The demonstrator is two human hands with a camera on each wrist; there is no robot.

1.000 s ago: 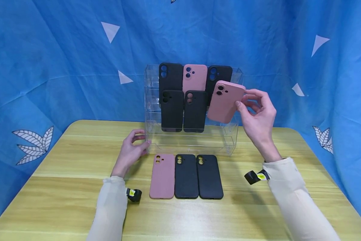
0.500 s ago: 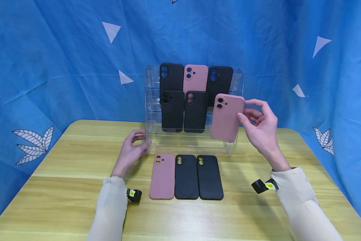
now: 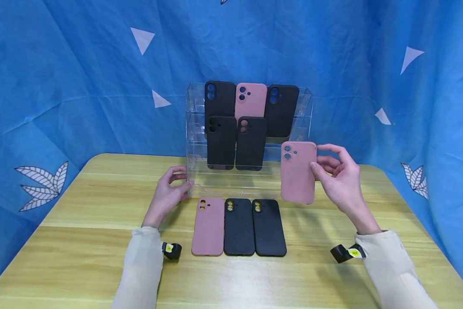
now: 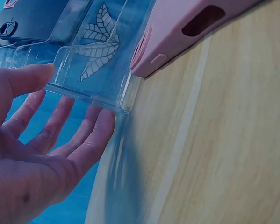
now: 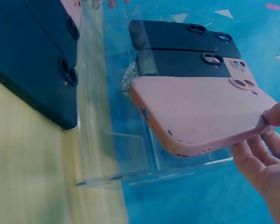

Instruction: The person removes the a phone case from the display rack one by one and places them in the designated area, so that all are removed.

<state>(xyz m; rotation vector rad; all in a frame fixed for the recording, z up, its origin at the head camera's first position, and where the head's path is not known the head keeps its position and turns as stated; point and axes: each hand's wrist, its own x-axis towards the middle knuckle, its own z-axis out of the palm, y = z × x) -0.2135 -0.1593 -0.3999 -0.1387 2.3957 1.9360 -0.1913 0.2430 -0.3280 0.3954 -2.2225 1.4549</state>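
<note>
A pink phone case (image 3: pixel 298 171) with worn patches along its lower edge is pinched by its right side between thumb and fingers of my right hand (image 3: pixel 339 178). It hangs upright before the lower right of a transparent tiered display rack (image 3: pixel 305 116). My left hand (image 3: pixel 170 191) holds the rack's lower left side, thumb at the front edge and fingers along the side panel. Two black cases, one of them a left black case (image 3: pixel 221 143), stand in a middle tier. Behind them, higher up, a pink case (image 3: pixel 251 98) stands between two black ones.
On the wooden table (image 3: pixel 80 257), before the rack, a flat pink case (image 3: pixel 208 227), a black case (image 3: pixel 239 227) and another black case (image 3: pixel 269 227) lie side by side. A blue patterned curtain (image 3: pixel 100 86) hangs behind the table.
My right hand has lowered the pink phone case from in front of the upper right black case, moving it slightly right and turning it upright. The left hand stays at the rack.
</note>
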